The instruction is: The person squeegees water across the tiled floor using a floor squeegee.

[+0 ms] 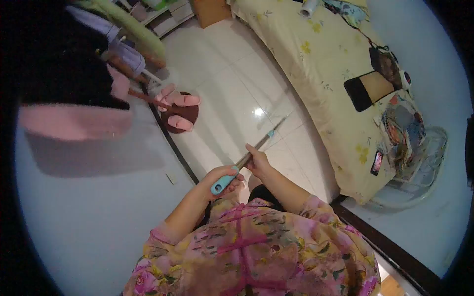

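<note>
A long pole [270, 133] with a teal end grip and a metal shaft slants away from my body toward the tiled floor. My left hand [219, 180] is closed round the teal grip, whose end with its hanging hole sticks out past the palm. Further along, my right hand [257, 161] wraps the metal shaft. Past a teal joint the pole thins out over the tiles, and I cannot make out what is at its far end.
On the right is a bed [316, 74] with a yellow flowered sheet, bearing a phone [377, 163], a black-and-tan item [370, 91] and crumpled fabric. Pink slippers [180, 123] lie on a round brown mat [195, 112] at left. Clothes [129, 56] hang beside the wall.
</note>
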Demonstrator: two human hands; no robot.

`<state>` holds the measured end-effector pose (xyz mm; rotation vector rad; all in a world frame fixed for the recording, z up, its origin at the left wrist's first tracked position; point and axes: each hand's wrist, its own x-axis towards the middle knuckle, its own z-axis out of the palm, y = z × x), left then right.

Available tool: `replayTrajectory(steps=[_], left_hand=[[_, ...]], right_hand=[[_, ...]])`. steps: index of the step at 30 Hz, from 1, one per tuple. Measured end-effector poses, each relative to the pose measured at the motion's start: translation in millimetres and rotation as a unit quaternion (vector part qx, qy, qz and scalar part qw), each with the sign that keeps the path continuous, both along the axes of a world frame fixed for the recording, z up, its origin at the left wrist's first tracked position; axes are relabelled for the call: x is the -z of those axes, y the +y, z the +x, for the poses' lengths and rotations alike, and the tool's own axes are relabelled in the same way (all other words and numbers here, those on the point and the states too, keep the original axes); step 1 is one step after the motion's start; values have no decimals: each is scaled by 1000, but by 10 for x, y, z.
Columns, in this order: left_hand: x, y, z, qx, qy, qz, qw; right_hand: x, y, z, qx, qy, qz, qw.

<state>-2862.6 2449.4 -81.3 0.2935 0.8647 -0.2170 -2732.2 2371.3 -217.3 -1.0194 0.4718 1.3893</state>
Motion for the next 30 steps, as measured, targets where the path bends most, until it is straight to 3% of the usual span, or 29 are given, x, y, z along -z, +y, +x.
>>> replayTrajectory(steps=[2, 5, 9, 10, 13, 16, 19, 20, 23, 30], left_hand=[[24, 314, -34, -31, -28, -14, 999], [2, 812, 283, 21, 69, 60, 996], [417, 1193, 797, 180, 110, 124, 970], [462, 1329, 1029, 177, 86, 82, 977], [434, 1226, 1569, 324, 83, 5, 942], [723, 1013, 1906, 466, 83, -140, 870], [647, 797, 2108, 632, 61, -177, 752], [514, 809, 2151, 691, 36, -141, 708], [488, 1095, 2128, 710, -57, -35, 701], [617, 2624, 2777, 652, -14, 44, 757]], right_hand=[[158, 508, -7, 30, 23, -7, 999], [413, 1268, 161, 87, 111, -24, 990], [819, 1774, 451, 73, 99, 9, 992], [824, 1887, 586, 87, 97, -8, 992], [815, 1560, 818, 116, 73, -16, 990], [647, 1052, 1139, 128, 90, -7, 988], [485, 500, 1084, 214, 80, -22, 973], [459, 362, 1002, 248, 97, -26, 963], [289, -24, 755, 326, 125, -46, 936], [57, 154, 103, 461, 122, -96, 873]])
